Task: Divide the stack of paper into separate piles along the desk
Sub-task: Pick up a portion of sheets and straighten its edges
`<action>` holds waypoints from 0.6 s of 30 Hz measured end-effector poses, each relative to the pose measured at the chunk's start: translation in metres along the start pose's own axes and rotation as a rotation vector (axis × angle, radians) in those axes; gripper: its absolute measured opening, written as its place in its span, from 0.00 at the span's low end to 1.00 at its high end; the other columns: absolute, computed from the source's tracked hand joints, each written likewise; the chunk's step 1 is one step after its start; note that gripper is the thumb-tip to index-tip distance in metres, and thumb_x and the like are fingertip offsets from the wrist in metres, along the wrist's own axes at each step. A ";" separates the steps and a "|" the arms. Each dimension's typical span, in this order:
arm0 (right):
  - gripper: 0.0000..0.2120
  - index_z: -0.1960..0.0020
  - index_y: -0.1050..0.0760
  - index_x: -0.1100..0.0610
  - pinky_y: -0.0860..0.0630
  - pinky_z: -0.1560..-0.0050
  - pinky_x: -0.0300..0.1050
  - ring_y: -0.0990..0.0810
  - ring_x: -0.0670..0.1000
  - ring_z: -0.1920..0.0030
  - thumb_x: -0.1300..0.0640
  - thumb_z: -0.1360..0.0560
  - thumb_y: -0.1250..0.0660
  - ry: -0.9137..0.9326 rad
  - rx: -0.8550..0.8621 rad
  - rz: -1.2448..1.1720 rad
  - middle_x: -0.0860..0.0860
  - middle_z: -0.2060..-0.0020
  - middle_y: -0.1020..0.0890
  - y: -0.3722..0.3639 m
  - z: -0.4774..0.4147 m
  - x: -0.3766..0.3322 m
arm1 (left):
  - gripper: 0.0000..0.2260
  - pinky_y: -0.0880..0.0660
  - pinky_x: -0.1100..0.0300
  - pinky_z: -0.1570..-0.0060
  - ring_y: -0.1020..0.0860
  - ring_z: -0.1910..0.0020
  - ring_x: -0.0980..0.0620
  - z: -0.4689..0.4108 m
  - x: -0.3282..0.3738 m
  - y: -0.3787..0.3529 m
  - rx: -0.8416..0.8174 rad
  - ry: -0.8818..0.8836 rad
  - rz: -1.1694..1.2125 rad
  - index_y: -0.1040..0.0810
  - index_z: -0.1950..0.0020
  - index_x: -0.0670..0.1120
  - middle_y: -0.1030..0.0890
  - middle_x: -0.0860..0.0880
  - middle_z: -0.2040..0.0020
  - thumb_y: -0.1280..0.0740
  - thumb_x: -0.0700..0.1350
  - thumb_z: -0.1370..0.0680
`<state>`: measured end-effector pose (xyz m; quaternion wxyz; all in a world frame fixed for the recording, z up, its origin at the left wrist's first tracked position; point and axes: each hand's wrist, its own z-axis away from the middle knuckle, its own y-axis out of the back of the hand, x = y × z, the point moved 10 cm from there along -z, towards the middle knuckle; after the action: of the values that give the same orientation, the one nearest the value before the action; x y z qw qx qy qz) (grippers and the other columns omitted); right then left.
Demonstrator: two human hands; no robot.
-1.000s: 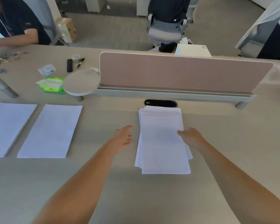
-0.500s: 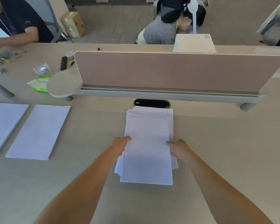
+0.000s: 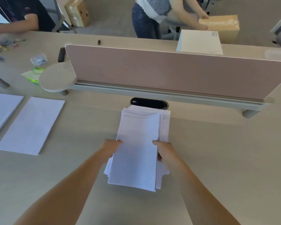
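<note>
Step in hand, by my reading: lifting a batch off the paper stack [image 3: 141,143], which lies at desk [image 3: 217,151] centre. Left hand [image 3: 111,147] at 9 o'clock and right hand [image 3: 165,149] at 3 o'clock pinch the top sheets' side edges, forearms converging. Next: carry toward 9 o'clock, beside the finished piles [image 3: 32,125].

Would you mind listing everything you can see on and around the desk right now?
Paper stack: one, white, desk centre, gripped by both hands.
Paper piles: two, white, flat at left.
Divider: one, pink, upright behind the stack.
Cable port: one, black, just beyond the stack.
Round shelf: one, beige, at the divider's left end.
Green packet: one, far left.
Envelope: one, white, behind the divider.
Cardboard box: one, brown, held by a person beyond.
Left hand: on the stack's left edge.
Right hand: on its right edge.
</note>
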<state>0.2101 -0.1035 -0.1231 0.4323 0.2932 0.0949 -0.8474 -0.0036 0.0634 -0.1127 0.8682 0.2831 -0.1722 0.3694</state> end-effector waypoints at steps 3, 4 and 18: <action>0.24 0.40 0.23 0.60 0.21 0.43 0.53 0.17 0.58 0.49 0.47 0.31 0.28 -0.025 0.005 -0.044 0.56 0.47 0.17 -0.010 -0.007 0.004 | 0.12 0.34 0.56 0.58 0.30 0.59 0.47 0.001 0.002 0.001 -0.010 -0.004 -0.014 0.23 0.53 0.45 0.28 0.46 0.57 0.30 0.50 0.32; 0.20 0.39 0.24 0.59 0.21 0.46 0.49 0.18 0.57 0.50 0.51 0.27 0.29 0.004 0.026 -0.019 0.55 0.47 0.18 -0.010 -0.006 0.002 | 0.13 0.33 0.57 0.59 0.29 0.59 0.47 0.001 0.003 0.000 -0.019 -0.009 -0.022 0.23 0.53 0.45 0.27 0.45 0.57 0.29 0.50 0.32; 0.11 0.50 0.16 0.53 0.17 0.57 0.51 0.15 0.53 0.60 0.66 0.25 0.33 0.224 -0.104 -0.198 0.52 0.56 0.12 -0.005 0.022 -0.038 | 0.15 0.21 0.49 0.53 0.18 0.56 0.45 -0.001 0.019 0.016 0.068 -0.153 0.122 0.19 0.52 0.43 0.16 0.41 0.51 0.27 0.55 0.26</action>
<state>0.2147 -0.0840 -0.0841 0.3483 0.3520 0.2147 -0.8418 -0.0032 0.0831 -0.0978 0.8183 0.3288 -0.2422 0.4045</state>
